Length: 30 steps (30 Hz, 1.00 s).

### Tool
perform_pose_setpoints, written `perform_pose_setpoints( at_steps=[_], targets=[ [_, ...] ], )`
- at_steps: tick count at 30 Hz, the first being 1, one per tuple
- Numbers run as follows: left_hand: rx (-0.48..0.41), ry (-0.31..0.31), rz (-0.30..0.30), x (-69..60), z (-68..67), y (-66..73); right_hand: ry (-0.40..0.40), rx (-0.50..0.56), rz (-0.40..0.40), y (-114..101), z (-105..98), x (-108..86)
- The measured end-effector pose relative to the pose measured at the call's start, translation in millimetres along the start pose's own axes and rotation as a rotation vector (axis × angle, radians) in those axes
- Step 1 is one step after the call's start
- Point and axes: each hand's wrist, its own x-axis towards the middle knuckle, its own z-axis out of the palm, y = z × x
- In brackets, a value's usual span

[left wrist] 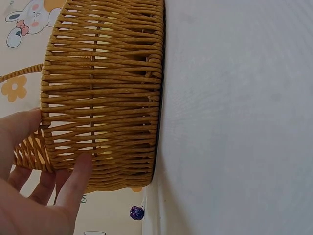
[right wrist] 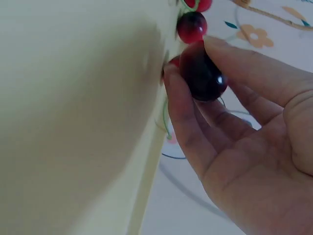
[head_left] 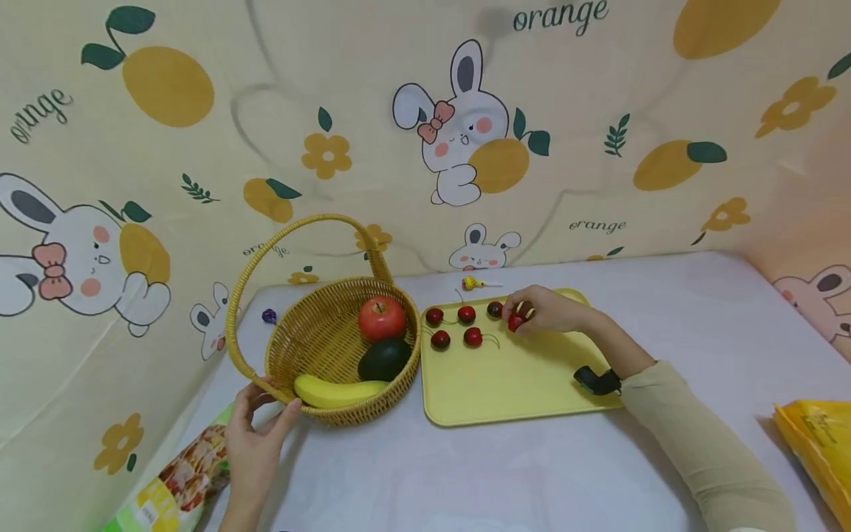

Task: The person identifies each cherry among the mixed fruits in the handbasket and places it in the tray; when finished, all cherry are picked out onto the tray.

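Note:
Between thumb and fingers, my right hand (head_left: 547,309) pinches a dark red cherry (right wrist: 201,73) over the yellow tray (head_left: 505,391). Several other cherries (head_left: 473,337) lie at the tray's left and back, some with stems. My left hand (head_left: 255,443) grips the rim of the wicker basket (head_left: 352,417) near the foot of its handle; in the left wrist view the thumb lies along the woven side. Inside the basket are a red apple (head_left: 382,318), a dark avocado (head_left: 384,360) and a yellow banana (head_left: 339,391).
Behind the tray lies a yellow lollipop (head_left: 472,283), and a purple-wrapped one (head_left: 269,316) sits left of the basket. A food packet (head_left: 182,480) is at the front left, a yellow bag (head_left: 818,443) at the right edge. Printed cloth hangs behind the table.

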Motion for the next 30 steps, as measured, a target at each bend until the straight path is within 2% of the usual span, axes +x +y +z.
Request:
perform_pose_setpoints(
  at_steps=[5, 19, 30],
  targets=[
    [-0.025, 0.001, 0.024, 2.5, -1.0, -1.4, 0.001, -0.018, -0.005, -3.9, 3.8, 3.8],
    [-0.01, 0.007, 0.021, 0.6, -1.0, -0.5, 0.003, -0.099, 0.057, -4.6, 8.5, 4.4],
    [0.011, 0.004, 0.003, -0.4, 0.4, -0.1, 0.001, -0.091, 0.073, -2.7, 10.2, 2.6]
  ],
)
